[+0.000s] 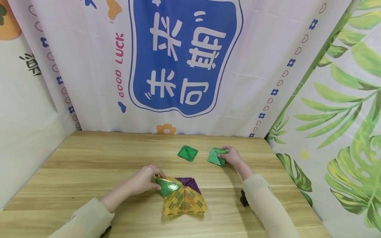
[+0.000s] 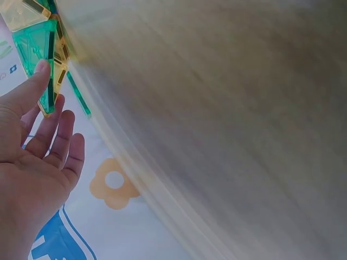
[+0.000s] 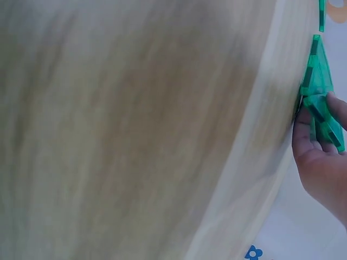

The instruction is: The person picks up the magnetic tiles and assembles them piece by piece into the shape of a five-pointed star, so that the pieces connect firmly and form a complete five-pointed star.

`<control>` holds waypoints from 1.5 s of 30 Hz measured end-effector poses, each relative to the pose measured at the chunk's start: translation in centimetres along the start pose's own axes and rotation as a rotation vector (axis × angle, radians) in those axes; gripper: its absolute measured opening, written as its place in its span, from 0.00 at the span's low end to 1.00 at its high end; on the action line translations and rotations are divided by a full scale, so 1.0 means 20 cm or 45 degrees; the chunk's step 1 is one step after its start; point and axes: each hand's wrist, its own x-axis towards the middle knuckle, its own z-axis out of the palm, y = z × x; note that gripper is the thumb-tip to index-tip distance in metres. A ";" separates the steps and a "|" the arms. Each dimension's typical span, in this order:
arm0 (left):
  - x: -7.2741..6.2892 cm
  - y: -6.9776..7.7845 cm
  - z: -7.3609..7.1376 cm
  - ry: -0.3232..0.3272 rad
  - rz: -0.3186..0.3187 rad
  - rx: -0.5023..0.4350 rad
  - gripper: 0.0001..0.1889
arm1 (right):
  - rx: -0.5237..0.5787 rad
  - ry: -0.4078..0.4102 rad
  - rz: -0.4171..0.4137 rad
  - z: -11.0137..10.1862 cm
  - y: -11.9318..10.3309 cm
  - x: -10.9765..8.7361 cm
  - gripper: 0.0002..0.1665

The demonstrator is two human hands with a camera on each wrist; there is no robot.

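Note:
My left hand [image 1: 146, 180] pinches a green triangular magnetic tile [image 2: 33, 43] between thumb and fingers. That tile forms the left side of a raised cluster, with yellow tiles [image 1: 185, 201] at the front and purple tiles [image 1: 194, 184] at the back right. Farther back on the right, my right hand [image 1: 232, 155] holds a folded-looking pair of green triangular tiles [image 1: 216, 157]. In the right wrist view its thumb lies on the nearer green tile [image 3: 324, 120], with fingers behind; part of the tile is hidden by the hand.
A green square tile [image 1: 188, 153] lies flat left of my right hand. The wooden table [image 1: 98, 155] ends at a white printed curtain [image 1: 98, 109] behind, with a leaf-patterned cloth [image 1: 342, 115] on the right. Dark wrist straps [image 1: 244, 198] show at the sleeves.

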 end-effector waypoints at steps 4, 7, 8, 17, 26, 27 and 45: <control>0.00 0.00 0.00 -0.002 -0.006 -0.005 0.19 | 0.144 -0.003 0.041 0.00 -0.01 -0.01 0.26; 0.01 -0.01 0.00 -0.005 -0.004 -0.011 0.19 | 0.266 -0.013 0.092 0.00 -0.03 -0.02 0.27; 0.00 -0.01 0.00 -0.007 -0.005 -0.014 0.19 | 0.300 -0.016 0.109 0.00 -0.04 -0.02 0.27; -0.01 -0.02 0.00 -0.010 0.001 -0.025 0.20 | 0.574 -0.102 0.146 0.01 -0.15 -0.09 0.32; 0.03 -0.02 -0.03 -0.030 -0.030 -0.039 0.14 | 0.733 -0.218 0.073 0.02 -0.31 -0.15 0.34; 0.03 -0.02 -0.03 -0.027 -0.047 -0.045 0.14 | 0.746 -0.231 0.062 0.03 -0.32 -0.16 0.35; 0.26 0.04 -0.14 0.063 -0.269 -0.315 0.22 | 0.787 -0.427 -0.084 0.19 -0.50 -0.28 0.31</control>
